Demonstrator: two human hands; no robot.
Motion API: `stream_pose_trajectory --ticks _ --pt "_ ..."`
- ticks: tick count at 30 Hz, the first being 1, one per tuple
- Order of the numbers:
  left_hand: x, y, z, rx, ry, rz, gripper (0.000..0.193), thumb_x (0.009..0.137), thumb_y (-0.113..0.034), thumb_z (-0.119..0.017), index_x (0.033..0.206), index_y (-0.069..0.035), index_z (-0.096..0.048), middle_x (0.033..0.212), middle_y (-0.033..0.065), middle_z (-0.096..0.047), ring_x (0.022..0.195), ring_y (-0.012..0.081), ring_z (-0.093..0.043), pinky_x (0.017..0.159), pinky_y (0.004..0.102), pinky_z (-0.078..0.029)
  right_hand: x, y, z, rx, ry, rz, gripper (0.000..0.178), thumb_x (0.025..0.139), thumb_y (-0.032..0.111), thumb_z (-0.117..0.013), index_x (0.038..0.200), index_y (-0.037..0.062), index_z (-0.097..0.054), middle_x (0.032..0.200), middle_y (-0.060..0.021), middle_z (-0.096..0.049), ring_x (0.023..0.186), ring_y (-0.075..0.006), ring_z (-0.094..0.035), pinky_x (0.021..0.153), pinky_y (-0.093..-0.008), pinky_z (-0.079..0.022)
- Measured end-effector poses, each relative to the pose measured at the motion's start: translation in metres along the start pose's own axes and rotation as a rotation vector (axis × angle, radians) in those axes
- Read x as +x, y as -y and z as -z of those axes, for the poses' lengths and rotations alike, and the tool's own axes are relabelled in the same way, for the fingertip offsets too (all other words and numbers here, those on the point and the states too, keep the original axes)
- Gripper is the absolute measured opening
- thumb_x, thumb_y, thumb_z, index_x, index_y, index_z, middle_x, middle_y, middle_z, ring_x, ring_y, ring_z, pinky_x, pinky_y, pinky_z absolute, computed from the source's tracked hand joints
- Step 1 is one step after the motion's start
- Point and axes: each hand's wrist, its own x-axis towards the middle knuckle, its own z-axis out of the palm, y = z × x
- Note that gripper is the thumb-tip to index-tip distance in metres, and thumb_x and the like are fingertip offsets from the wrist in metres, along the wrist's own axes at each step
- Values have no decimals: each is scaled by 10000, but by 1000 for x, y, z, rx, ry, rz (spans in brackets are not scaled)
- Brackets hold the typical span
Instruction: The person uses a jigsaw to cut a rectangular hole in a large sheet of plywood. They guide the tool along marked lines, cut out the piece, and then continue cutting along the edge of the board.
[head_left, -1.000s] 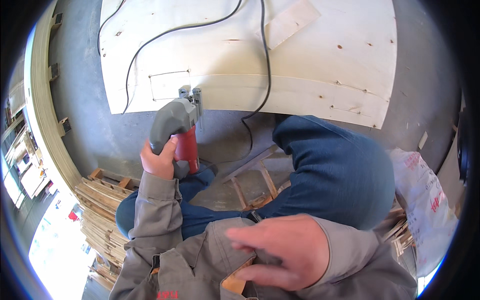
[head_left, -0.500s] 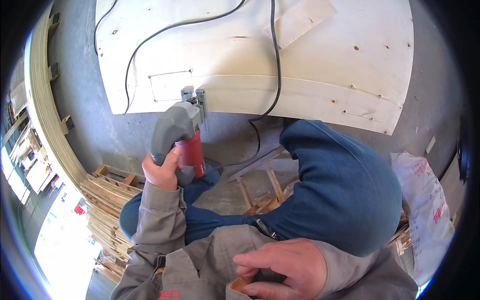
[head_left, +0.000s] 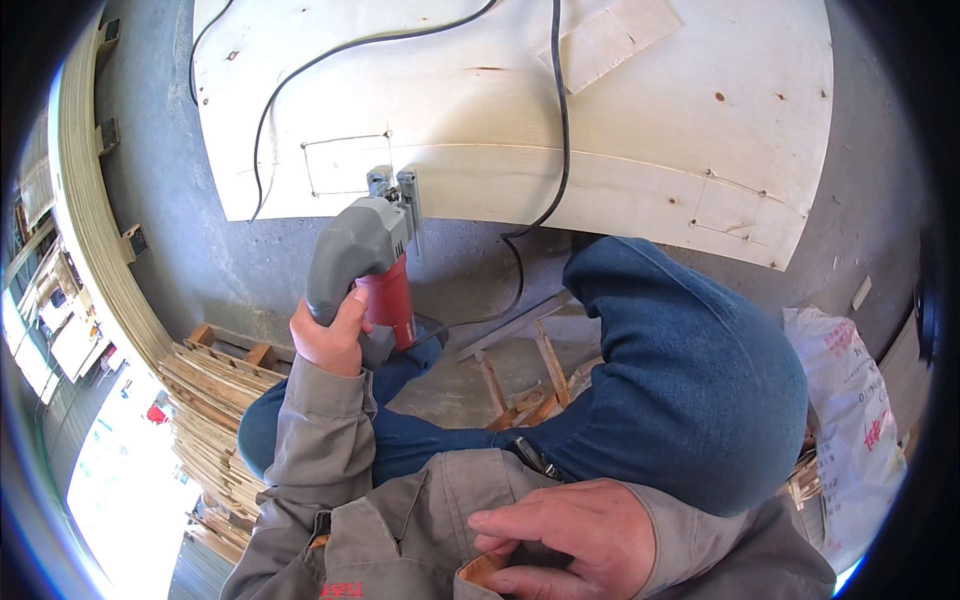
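At left, a stack of sheets [head_left: 78,220] runs along the grey floor [head_left: 165,160], dark blocks [head_left: 108,136] showing at its side, with a pile of strips [head_left: 215,415] nearer the lower edge. At right is a white, red-marked sack [head_left: 850,425], a small offcut [head_left: 862,292] just beyond it. Scrap wood [head_left: 551,365] lies low in the middle.

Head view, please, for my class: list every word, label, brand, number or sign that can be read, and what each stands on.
I won't copy out any wording, but I can say where it stands:
Grey jacket: red lettering at the picture's lower edge.
White sack: red and dark printing, much of it too small or blurred to read.
Power tool in the left hand: a tiny mark on its red body, too small to read.
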Motion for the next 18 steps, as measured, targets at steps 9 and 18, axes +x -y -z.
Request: stream_pose_trajectory --ticks 9,18 --pt "0 -1 -3 21 -14 15 216 926 -147 -702 998 55 -680 779 94 -661 616 153 -609 586 294 -485 -1 0 1 18 15 2 496 853 79 -821 1288 -16 -602 954 -123 -731 824 -269 -744 723 -344 -576" --pt "0 0 -3 42 -22 1 202 935 -140 -704 1002 48 -672 776 88 -660 624 144 -608 594 287 -476 -1 2 3 3 38 -4 507 850 77 -824 1292 -21 -596 958 -122 -734 833 -270 -749 724 -348 -577"
